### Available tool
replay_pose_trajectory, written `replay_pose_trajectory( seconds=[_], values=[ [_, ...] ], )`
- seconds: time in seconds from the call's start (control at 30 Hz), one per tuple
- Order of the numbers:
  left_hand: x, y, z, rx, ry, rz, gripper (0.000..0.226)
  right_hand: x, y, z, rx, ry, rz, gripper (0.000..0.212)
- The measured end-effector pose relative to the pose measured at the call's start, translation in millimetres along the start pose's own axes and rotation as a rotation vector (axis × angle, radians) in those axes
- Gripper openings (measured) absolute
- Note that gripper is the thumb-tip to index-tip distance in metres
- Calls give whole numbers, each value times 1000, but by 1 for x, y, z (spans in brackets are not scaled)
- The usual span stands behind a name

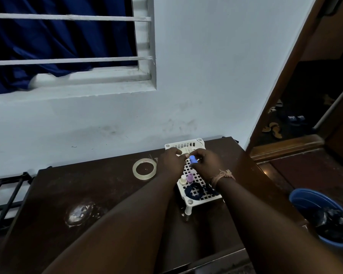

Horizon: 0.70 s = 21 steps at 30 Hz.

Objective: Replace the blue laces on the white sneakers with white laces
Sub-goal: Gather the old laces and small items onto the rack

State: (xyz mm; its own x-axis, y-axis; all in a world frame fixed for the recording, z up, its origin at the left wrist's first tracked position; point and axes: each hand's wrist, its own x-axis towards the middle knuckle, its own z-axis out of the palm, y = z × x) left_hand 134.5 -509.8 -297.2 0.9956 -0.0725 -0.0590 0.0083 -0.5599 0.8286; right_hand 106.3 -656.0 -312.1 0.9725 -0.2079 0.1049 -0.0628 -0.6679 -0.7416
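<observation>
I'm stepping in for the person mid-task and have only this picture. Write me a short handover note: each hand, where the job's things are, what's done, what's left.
Left hand: over the white lattice rack, fingers curled; whether it holds anything is unclear.
Right hand: pinches a small blue object above the rack.
On the rack: a dark blue coiled lace or cord and two small bottles.
Beside it on the table: a tape roll.
No sneakers or white laces in view, so progress cannot be judged; the relacing seems still ahead.

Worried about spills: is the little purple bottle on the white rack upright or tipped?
Upright: the purple bottle stands cap-up on the white rack.
</observation>
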Motion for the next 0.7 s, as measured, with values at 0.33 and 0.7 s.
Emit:
replay_pose_trajectory(
  seconds=[0.33,0.7],
  values=[
    [13,-77,-37,250,204,-340,32,-9,35,17,-165,-20,251,16],
    [27,-104,-36,145,228,-579,66,-9,39,9,-143,-60,246,12]
  ],
)
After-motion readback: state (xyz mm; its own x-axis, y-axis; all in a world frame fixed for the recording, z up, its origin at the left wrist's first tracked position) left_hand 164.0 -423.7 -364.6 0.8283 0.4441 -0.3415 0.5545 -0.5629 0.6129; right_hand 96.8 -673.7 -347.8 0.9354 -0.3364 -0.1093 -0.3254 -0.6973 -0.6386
